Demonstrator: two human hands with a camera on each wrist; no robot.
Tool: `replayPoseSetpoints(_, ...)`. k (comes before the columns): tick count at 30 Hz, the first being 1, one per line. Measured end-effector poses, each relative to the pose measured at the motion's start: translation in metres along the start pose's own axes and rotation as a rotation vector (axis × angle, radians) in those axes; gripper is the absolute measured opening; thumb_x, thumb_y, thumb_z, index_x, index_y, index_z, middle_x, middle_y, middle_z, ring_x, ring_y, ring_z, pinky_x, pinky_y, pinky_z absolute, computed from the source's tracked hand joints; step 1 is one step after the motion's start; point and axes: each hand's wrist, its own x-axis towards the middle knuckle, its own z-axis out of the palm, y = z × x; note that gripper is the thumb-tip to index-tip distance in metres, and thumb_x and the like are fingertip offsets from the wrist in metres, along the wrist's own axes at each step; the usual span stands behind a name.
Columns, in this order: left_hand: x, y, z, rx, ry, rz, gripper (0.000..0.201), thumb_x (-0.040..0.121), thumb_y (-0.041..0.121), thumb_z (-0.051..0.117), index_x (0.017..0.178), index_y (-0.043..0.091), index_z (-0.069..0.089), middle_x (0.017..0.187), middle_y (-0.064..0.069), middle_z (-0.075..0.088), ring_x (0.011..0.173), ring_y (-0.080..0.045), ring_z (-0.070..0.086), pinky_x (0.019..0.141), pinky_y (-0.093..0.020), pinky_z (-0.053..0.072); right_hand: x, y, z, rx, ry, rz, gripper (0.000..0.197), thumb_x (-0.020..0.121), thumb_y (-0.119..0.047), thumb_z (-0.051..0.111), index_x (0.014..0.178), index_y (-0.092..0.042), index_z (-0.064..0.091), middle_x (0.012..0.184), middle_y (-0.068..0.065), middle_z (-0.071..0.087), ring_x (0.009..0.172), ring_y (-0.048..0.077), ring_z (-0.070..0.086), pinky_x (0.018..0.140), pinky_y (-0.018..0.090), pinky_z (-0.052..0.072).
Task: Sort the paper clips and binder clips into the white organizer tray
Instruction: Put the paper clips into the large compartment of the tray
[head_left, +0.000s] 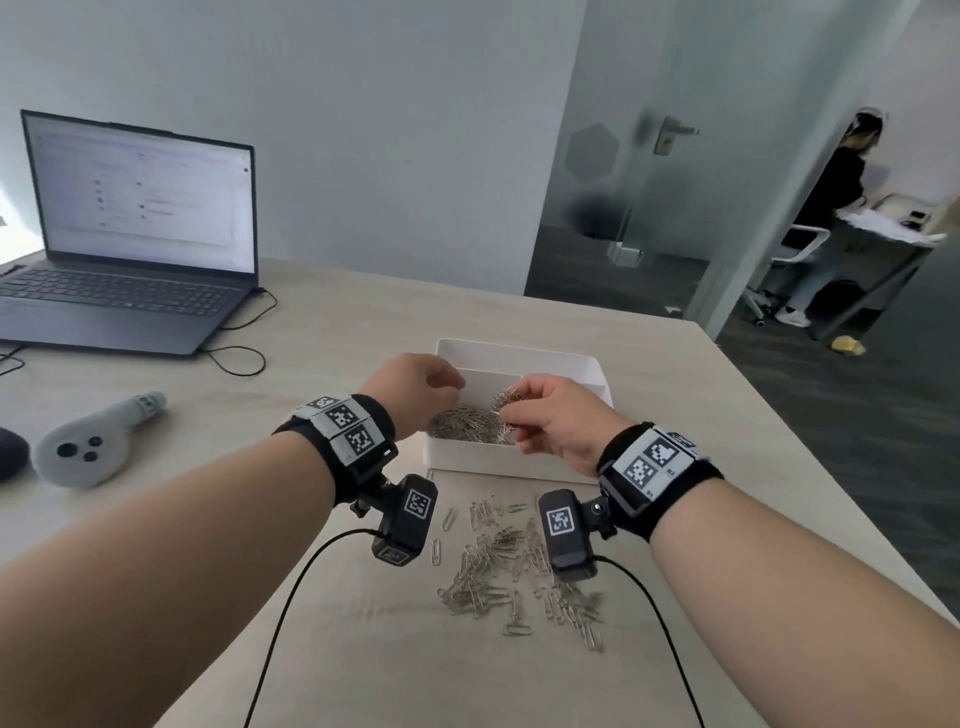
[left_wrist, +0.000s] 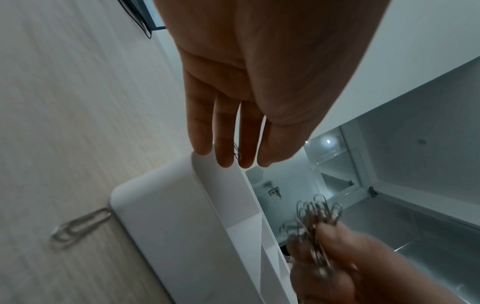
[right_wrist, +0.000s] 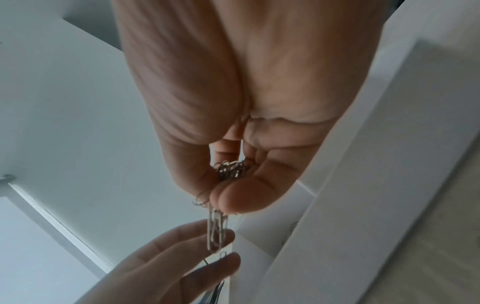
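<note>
Over the tray: both hands hang above the near compartment of the white plastic organizer tray (head_left: 519, 358), which stands on the pale wood-grain tabletop (head_left: 332, 332).
Right hand: the right hand (head_left: 558, 421) has its grip clamped on a bunch of silver wire paper clips (head_left: 505, 399), thumb against curled fingers; the right wrist view shows several clips (right_wrist: 217, 232) sticking out below the thumb and more bunched in the palm.
Left hand: the left hand (head_left: 415, 389) hovers just beside the right, over the tray's left wall. In the left wrist view its fingers (left_wrist: 223, 131) hang nearly straight and close together, and a single clip shows in the slit between two of them; whether the grip pinches that clip I cannot tell.
Tray contents: a heap of silver paper clips (head_left: 465, 423) lies in the near compartment; the far compartments, behind a white divider, look bare as far as they show.
Loose pile: a scattered pile of silver paper clips (head_left: 514, 566) lies on the tabletop in front of the tray, between the two forearms, with one stray clip (left_wrist: 80, 226) touching the tray's outer corner.
Wrists: each wrist carries a black band with black-and-white square markers and a small black camera with a cable.
Left side of tabletop: an open dark grey laptop (head_left: 130, 239) stands at the far left, and a light grey handheld controller (head_left: 93, 441) lies nearer.
Background: a person stands at a desk beyond a glass door.
</note>
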Motion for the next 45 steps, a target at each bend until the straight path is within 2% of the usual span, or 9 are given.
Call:
replayPoseSetpoints(6,-0.011,-0.005,-0.006,-0.029,-0.022,-0.022,0.019,0.089,0.011,0.058,0.093,0.023,0.072,0.080,0.004,0.072,0.080,-0.027,0.073,0.064,-0.039,0.063,0.033,-0.010,0.020,-0.209,0.108,-0.022,0.014,0.087,0.003,0.068,0.091,-0.008,0.059,0.065,0.010,0.060,0.052,0.016,0.058,0.046,0.024,0.053)
replayPoseSetpoints(11,-0.019,-0.004,-0.004,-0.021,-0.029,0.003,0.025,0.089,0.010,0.056,0.098,0.024,0.074,0.085,0.011,0.069,0.078,-0.026,0.072,0.065,-0.037,0.063,0.037,-0.004,0.033,-0.431,0.132,-0.044,0.018,0.087,-0.006,0.067,0.104,-0.011,0.064,0.086,0.011,0.069,0.075,0.029,0.070,0.074,0.045,0.060)
replayPoseSetpoints(15,-0.024,-0.007,-0.005,-0.025,-0.041,0.000,0.024,0.088,0.014,0.055,0.093,0.028,0.073,0.086,0.004,0.073,0.079,-0.027,0.072,0.065,-0.039,0.063,0.021,-0.002,0.028,-0.481,0.130,-0.086,0.020,0.093,-0.015,0.062,0.113,-0.014,0.066,0.101,0.008,0.070,0.084,0.020,0.071,0.063,0.028,0.059)
replayPoseSetpoints(22,-0.046,-0.021,-0.001,0.006,-0.002,-0.110,0.024,0.087,0.013,0.053,0.078,0.028,0.070,0.078,0.001,0.071,0.067,-0.017,0.065,0.055,-0.024,0.048,-0.030,0.008,-0.002,-0.659,0.106,-0.132,0.015,0.096,-0.029,0.057,0.096,-0.020,0.069,0.092,0.003,0.073,0.075,0.012,0.065,0.064,0.029,0.056)
replayPoseSetpoints(24,-0.054,-0.024,0.005,0.059,-0.062,-0.140,0.023,0.090,0.015,0.054,0.086,0.026,0.073,0.081,0.007,0.066,0.066,-0.009,0.057,0.062,-0.023,0.045,-0.044,0.018,-0.011,-0.831,0.060,-0.085,0.017,0.096,-0.032,0.056,0.098,-0.022,0.070,0.094,-0.001,0.072,0.078,0.010,0.065,0.067,0.024,0.053)
replayPoseSetpoints(30,-0.077,-0.019,0.029,0.405,-0.270,-0.156,0.040,0.095,0.026,0.047,0.132,0.025,0.062,0.137,-0.003,0.060,0.126,-0.025,0.054,0.107,-0.032,0.042,-0.073,0.042,-0.026,-1.213,-0.080,0.134,0.041,0.094,-0.032,0.055,0.132,-0.020,0.060,0.134,0.002,0.054,0.115,0.018,0.057,0.099,0.029,0.046)
replayPoseSetpoints(35,-0.096,-0.006,0.048,0.447,-0.316,-0.078,0.038,0.095,0.026,0.043,0.124,0.024,0.068,0.133,0.001,0.063,0.122,-0.022,0.056,0.107,-0.034,0.043,-0.094,0.051,-0.015,-1.256,-0.147,0.074,0.014,0.089,-0.019,0.050,0.084,-0.024,0.063,0.110,0.004,0.052,0.097,0.025,0.056,0.082,0.030,0.045)
replayPoseSetpoints(40,-0.108,0.003,0.054,0.433,-0.392,-0.012,0.034,0.096,0.031,0.052,0.126,0.031,0.066,0.133,0.008,0.063,0.122,-0.015,0.056,0.106,-0.029,0.042,-0.103,0.054,-0.010,-1.140,-0.243,0.014,0.031,0.088,-0.018,0.055,0.114,-0.025,0.070,0.118,-0.002,0.061,0.110,0.018,0.061,0.093,0.026,0.048)
replayPoseSetpoints(45,-0.110,0.003,0.046,0.473,-0.326,-0.049,0.039,0.095,0.037,0.055,0.132,0.029,0.061,0.135,0.005,0.056,0.122,-0.016,0.055,0.103,-0.029,0.043,-0.103,0.054,-0.021,-1.135,-0.104,0.020,0.043,0.092,-0.027,0.054,0.135,-0.024,0.060,0.128,-0.003,0.059,0.114,0.014,0.058,0.100,0.025,0.044)
